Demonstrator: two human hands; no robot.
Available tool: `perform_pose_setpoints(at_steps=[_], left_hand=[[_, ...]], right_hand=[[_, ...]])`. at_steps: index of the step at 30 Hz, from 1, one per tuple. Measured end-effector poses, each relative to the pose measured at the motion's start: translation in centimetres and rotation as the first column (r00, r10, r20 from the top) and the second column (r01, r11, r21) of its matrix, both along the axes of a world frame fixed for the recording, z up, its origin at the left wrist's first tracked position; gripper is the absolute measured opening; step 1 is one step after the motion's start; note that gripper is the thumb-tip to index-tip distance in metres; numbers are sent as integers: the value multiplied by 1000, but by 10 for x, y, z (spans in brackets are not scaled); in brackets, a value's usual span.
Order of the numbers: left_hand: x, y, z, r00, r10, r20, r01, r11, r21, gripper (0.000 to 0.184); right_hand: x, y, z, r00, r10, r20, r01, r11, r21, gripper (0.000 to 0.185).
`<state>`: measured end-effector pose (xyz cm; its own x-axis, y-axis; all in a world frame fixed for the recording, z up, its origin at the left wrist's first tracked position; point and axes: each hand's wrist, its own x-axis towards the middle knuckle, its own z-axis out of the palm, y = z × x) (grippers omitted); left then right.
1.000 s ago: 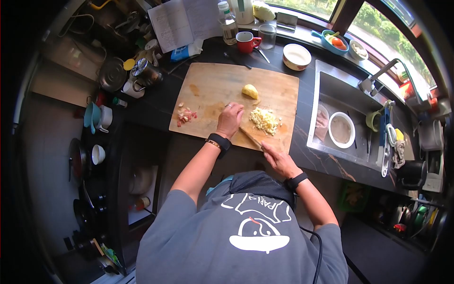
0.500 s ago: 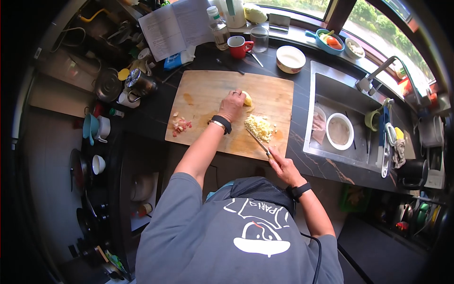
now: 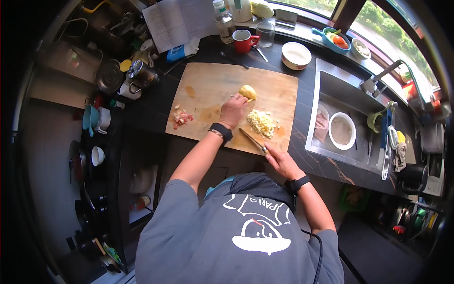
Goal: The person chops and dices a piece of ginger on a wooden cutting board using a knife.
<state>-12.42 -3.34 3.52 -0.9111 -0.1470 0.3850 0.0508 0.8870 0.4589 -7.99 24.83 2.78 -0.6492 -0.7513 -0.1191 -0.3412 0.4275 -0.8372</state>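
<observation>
A wooden cutting board (image 3: pixel 213 80) lies on the dark counter. My left hand (image 3: pixel 232 110) is over its middle, fingers bent together and touching a thin yellow slice (image 3: pixel 251 99) at the near side of a peeled potato piece (image 3: pixel 247 91). In my right hand (image 3: pixel 282 161) is the handle of a knife (image 3: pixel 252 139), its blade low over the board's front edge and pointing up and left. Beside the blade is a heap of finely chopped pale yellow bits (image 3: pixel 261 123). Small pink and white chopped pieces (image 3: pixel 181 117) sit at the board's left.
At the right, a sink (image 3: pixel 326 71) contains a white bowl (image 3: pixel 342 131) and a bag of pinkish food (image 3: pixel 321 124). Behind the board stand a red mug (image 3: pixel 242 41), a glass (image 3: pixel 266 35), a white bowl (image 3: pixel 296 56) and a bottle (image 3: pixel 224 22). An open book (image 3: pixel 175 23) leans at the back left.
My left hand has come off the top of the potato and drawn back toward me, so the potato shows more fully. The knife has shifted slightly left, away from the chopped heap.
</observation>
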Motion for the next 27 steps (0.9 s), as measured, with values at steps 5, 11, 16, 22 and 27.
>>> perform_pose_setpoints(at_steps=[5, 11, 16, 22, 27], left_hand=[[67, -12, 3, 962, -248, -116, 247, 969, -27, 14], [98, 1, -28, 901, -431, -50, 424, 900, -102, 23], [115, 10, -26, 962, -272, -29, 266, 955, -133, 29], [122, 26, -40, 976, -207, -74, 201, 977, -74, 24], [118, 27, -42, 974, -205, -95, 198, 977, -76, 23]], right_hand=[[-11, 0, 4, 987, -160, -4, 160, 985, 70, 45], [-2, -3, 17, 988, -148, 32, 150, 986, -76, 46], [2, 1, 10, 989, -80, -122, 62, 988, -143, 46], [5, 5, 15, 994, -13, -104, 5, 997, -78, 45], [7, 1, 15, 994, 20, -107, -30, 996, -88, 46]])
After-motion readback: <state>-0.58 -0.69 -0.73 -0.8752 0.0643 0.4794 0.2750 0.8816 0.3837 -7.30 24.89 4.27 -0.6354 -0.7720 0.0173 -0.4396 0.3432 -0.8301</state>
